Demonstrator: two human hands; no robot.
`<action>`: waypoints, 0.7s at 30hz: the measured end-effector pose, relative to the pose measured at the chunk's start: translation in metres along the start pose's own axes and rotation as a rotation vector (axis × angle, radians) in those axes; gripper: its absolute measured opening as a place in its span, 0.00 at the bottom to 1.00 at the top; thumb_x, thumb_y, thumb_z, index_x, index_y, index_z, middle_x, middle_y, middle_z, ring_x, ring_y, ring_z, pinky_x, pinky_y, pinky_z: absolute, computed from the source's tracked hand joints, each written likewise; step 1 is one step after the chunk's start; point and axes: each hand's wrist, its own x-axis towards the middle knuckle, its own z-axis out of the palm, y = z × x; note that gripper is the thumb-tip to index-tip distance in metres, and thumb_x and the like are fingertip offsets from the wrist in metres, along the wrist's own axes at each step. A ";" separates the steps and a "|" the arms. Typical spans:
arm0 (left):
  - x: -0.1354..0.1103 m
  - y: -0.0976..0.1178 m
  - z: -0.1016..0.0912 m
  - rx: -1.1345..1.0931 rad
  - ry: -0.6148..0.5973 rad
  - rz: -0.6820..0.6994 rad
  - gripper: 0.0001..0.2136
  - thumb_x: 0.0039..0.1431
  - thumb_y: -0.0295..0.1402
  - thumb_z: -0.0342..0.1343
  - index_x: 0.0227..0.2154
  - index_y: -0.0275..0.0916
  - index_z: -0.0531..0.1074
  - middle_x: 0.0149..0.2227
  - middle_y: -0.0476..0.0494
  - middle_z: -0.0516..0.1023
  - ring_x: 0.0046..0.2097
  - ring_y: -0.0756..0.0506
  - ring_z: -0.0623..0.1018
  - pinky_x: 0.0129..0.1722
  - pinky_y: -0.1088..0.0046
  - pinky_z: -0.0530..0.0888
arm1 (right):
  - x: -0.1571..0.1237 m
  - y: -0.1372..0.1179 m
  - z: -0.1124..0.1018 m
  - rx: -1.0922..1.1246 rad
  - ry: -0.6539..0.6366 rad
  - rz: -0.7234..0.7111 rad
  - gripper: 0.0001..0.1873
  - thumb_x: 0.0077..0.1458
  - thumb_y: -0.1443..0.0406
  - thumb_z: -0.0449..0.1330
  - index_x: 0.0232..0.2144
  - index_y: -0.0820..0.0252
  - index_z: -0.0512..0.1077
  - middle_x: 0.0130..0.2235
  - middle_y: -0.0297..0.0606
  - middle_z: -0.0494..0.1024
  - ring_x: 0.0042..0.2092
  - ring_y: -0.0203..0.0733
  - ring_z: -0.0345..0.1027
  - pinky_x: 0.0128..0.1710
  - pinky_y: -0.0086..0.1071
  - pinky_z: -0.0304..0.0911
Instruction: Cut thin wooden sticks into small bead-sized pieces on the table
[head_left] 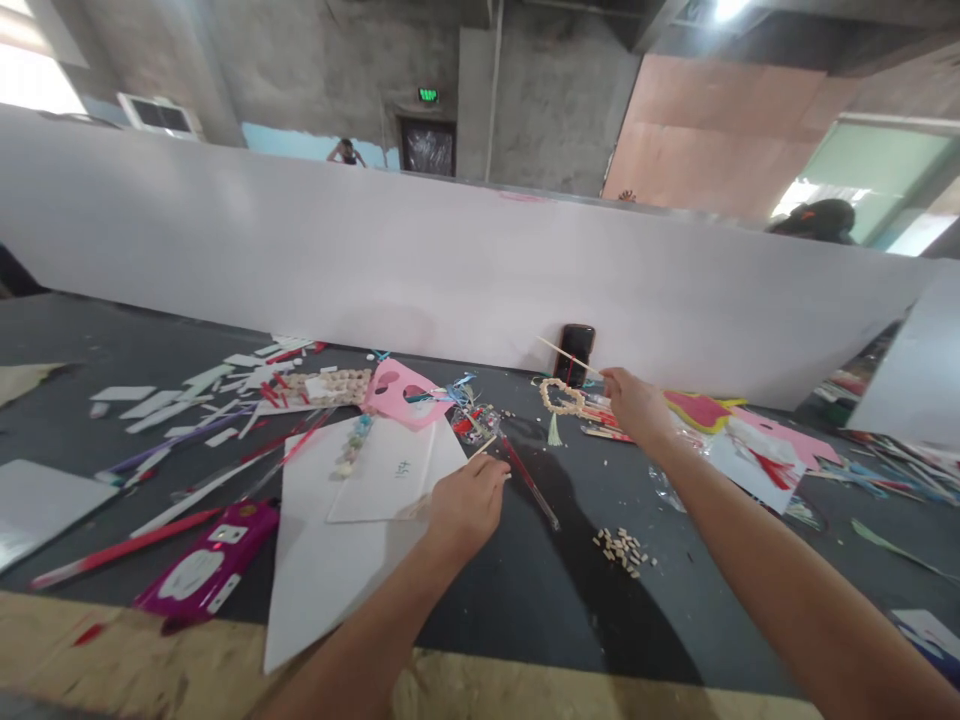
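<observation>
The left hand (471, 503) has its fingers closed together, pinching a short pale stick (482, 448) above the dark table (517, 610). The right hand (637, 405) is also closed, and grips one end of a long thin stick (568, 356), which is in front of the phone (576, 352). Near the left hand lies a clear plastic packet (474, 426); its colourful contents are too small to tell. Loose pale pieces (624, 550) lie directly on the table.

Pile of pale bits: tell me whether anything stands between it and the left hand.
A red tube lies on the table, between the left hand and the pile. It looks low, so probably easy to reach over; nothing taller shows between.
</observation>
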 end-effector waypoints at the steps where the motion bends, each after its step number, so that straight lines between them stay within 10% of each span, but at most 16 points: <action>1: 0.000 0.001 0.000 -0.002 -0.002 0.001 0.11 0.64 0.29 0.44 0.41 0.42 0.72 0.43 0.46 0.77 0.42 0.45 0.77 0.37 0.72 0.72 | 0.005 -0.001 -0.001 0.012 0.005 0.004 0.17 0.60 0.59 0.56 0.49 0.59 0.67 0.48 0.41 0.71 0.44 0.42 0.69 0.42 0.42 0.67; 21: 0.001 0.006 -0.004 -0.042 -0.042 0.054 0.11 0.62 0.27 0.45 0.40 0.42 0.71 0.40 0.47 0.77 0.39 0.46 0.77 0.35 0.72 0.73 | 0.077 -0.048 0.040 0.166 -0.041 -0.046 0.17 0.60 0.59 0.56 0.49 0.59 0.67 0.49 0.41 0.71 0.45 0.42 0.68 0.43 0.42 0.67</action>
